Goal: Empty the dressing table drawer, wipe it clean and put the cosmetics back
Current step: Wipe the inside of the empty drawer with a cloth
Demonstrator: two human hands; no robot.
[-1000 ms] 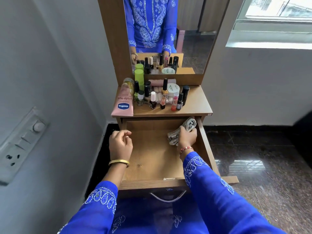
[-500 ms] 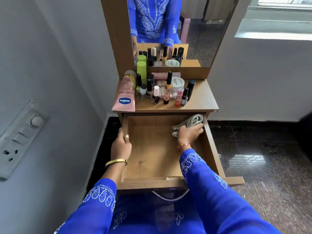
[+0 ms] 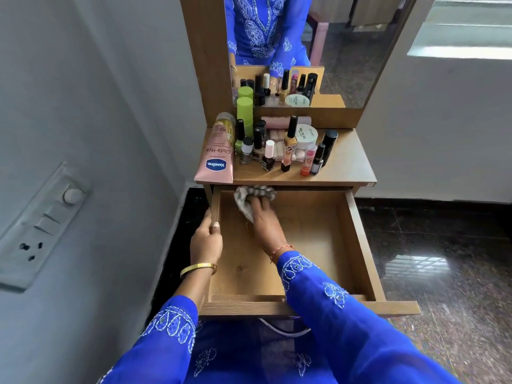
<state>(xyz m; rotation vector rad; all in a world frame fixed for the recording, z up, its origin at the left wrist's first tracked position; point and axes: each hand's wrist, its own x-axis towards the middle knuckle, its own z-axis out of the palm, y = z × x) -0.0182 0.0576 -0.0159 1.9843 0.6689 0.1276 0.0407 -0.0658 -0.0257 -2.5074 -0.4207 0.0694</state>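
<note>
The wooden drawer [image 3: 357,245] of the dressing table stands pulled out, with nothing but a cloth inside. My right hand [image 3: 264,220] presses a grey striped cloth [image 3: 245,198] against the drawer floor at the far left corner, fingers spread over it. My left hand [image 3: 206,239] holds the drawer's left wall, thumb hooked over its top edge. On the tabletop [image 3: 349,167] stand several cosmetics: a pink Vaseline tube [image 3: 217,159], a green bottle [image 3: 245,115], nail polish bottles [image 3: 268,156], a white jar [image 3: 306,135] and a black tube [image 3: 329,145].
A mirror [image 3: 346,51] rises behind the tabletop and reflects the person and the bottles. A grey wall with a switch panel [image 3: 41,225] is close on the left. Dark polished floor [image 3: 443,259] lies to the right, with a window above.
My right hand has swept the cloth from the drawer's far right corner across to the far left corner. My left hand stays on the left wall of the drawer.
</note>
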